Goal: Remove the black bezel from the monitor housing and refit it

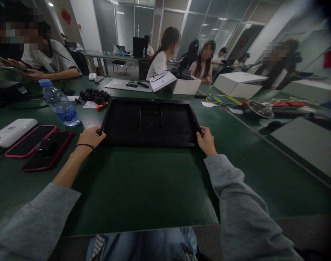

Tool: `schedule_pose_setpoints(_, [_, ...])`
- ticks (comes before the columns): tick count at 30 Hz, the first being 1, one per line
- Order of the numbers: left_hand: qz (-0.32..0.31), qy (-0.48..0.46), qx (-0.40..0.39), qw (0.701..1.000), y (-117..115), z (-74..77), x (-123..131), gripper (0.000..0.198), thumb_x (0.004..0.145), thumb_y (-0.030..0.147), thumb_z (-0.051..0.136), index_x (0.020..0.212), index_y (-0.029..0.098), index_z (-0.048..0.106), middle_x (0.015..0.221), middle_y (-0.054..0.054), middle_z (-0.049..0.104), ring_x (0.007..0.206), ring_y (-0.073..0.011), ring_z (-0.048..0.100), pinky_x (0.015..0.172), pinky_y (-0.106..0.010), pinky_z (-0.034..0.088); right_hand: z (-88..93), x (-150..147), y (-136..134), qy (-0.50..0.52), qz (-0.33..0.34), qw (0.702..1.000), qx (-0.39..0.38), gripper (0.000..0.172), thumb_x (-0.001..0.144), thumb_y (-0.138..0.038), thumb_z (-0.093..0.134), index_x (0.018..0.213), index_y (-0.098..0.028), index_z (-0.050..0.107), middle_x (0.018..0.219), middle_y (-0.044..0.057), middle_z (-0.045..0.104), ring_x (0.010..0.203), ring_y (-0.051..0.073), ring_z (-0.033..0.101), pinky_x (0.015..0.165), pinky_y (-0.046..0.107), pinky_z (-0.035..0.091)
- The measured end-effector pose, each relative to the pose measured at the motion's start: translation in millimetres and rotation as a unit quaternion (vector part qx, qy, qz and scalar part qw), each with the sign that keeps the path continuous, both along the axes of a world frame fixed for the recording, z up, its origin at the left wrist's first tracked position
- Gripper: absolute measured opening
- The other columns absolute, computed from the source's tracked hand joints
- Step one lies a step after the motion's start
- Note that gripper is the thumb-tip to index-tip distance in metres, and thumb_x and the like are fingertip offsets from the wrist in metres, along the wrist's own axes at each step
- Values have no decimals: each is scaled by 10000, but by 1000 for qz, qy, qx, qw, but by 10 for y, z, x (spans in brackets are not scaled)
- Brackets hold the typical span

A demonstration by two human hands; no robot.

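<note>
A wide black rectangular panel [122,119], with a raised rim and a smaller rectangular recess in its middle, is in front of me at the green table [143,185]. It looks like a shallow tray or a casing; its exact kind is unclear. My left hand [90,139] grips its left edge near the front corner, thumb on the rim. At the opposite edge, my right hand [207,140] is closed around the right side. The fingers beneath the panel are hidden. Whether the panel rests on the table or is slightly raised, I cannot tell.
Left of me are a water bottle [60,103], two red-edged phones [53,156], a black case [45,147] and a white device [14,131]. Black cables [94,96] and white boxes [186,86] lie beyond. Coloured wires [225,100] are right. Several people sit around.
</note>
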State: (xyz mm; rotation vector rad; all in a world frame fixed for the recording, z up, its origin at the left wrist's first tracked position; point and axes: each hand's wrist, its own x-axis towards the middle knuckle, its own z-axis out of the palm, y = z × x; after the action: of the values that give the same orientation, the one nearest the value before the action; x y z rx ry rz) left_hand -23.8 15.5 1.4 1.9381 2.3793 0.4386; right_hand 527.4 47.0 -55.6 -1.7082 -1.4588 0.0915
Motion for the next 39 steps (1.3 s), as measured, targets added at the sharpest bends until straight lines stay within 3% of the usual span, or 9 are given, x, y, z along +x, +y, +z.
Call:
schedule_pose_setpoints(15, [-9, 31, 6, 999, -73, 4, 101, 507, 981, 431, 412, 1341, 165, 650, 1237, -158, 748, 1145, -335, 697, 961, -441, 537, 13, -62, -5, -10, -1, 1000, 16, 446, 856, -294, 504, 1266, -146, 599, 1092, 190, 734, 982, 309, 696, 977, 521, 515])
schedule_pose_setpoints(26, [37, -76, -5, 996, -3, -77, 69, 562, 915, 546, 586, 1313, 150, 623, 1244, -187, 736, 1168, -344, 693, 964, -441, 541, 19, -49, -7, 10, 1, 1000, 21, 460, 854, -368, 555, 1260, -169, 637, 1065, 161, 737, 957, 286, 686, 957, 514, 537])
schedule_pose_setpoints(32, [42, -131, -9, 990, 3, -61, 63, 563, 973, 577, 456, 1315, 153, 596, 1215, -166, 755, 1218, -322, 674, 1027, -423, 499, -2, -40, 25, 17, 3, 1000, 22, 451, 864, -384, 545, 1249, -168, 634, 1092, 169, 735, 1022, 303, 689, 999, 538, 526])
schedule_pose_setpoints(39, [72, -120, -10, 990, 23, -54, 0, 536, 920, 560, 481, 1277, 184, 616, 1199, -152, 760, 1167, -334, 692, 969, -419, 522, -34, -17, 38, 21, 11, 999, 21, 452, 870, -398, 541, 1241, -157, 635, 1054, 163, 740, 987, 307, 706, 983, 541, 537])
